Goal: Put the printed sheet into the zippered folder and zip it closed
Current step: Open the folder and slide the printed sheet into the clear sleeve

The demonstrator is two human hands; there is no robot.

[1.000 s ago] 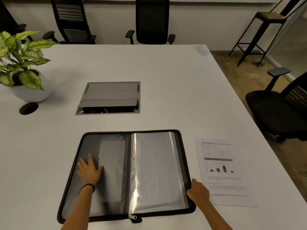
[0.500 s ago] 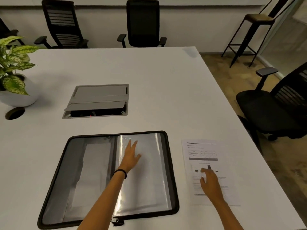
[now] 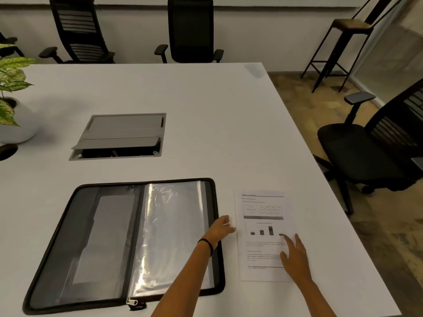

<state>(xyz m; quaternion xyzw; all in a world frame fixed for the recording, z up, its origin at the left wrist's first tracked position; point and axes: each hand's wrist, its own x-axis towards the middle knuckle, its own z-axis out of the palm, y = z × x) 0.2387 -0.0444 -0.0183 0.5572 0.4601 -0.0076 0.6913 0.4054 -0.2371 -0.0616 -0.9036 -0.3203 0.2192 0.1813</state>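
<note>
Two hands: both at the printed sheet [image 3: 263, 225], neither lifting it.
Left hand [image 3: 220, 231]: reaches over the right rim of the zippered folder [image 3: 114, 243], fingers loosely extended at the sheet's left edge. No grip shows, and I can't tell if it touches the paper.
Right hand [image 3: 295, 255]: flat on the sheet's lower right part, fingers straight and spread. Pressing, not pinching.
Sheet position: face up, flat on the table [image 3: 206, 106], toward the near right corner, just beside the folder with a strip of bare top between.
Folder position: lies open flat by the table's near edge, left of the sheet. Grey pocket on the left half, clear sleeve [image 3: 171, 225] on the right half, no printed page seen inside.
Zipper pull [image 3: 132, 302]: at the folder's near edge by the spine, zip undone all round.
Done: folder is open and ready, nothing more.
Left: pick up the sheet, slide it into the sleeve or pocket, fold the folder shut, run the zip round.
Progress: early, looks like the start of the pickup.
Watch: thin paper flat on a smooth top probably needs an edge slid or peeled up before a grip.
</note>
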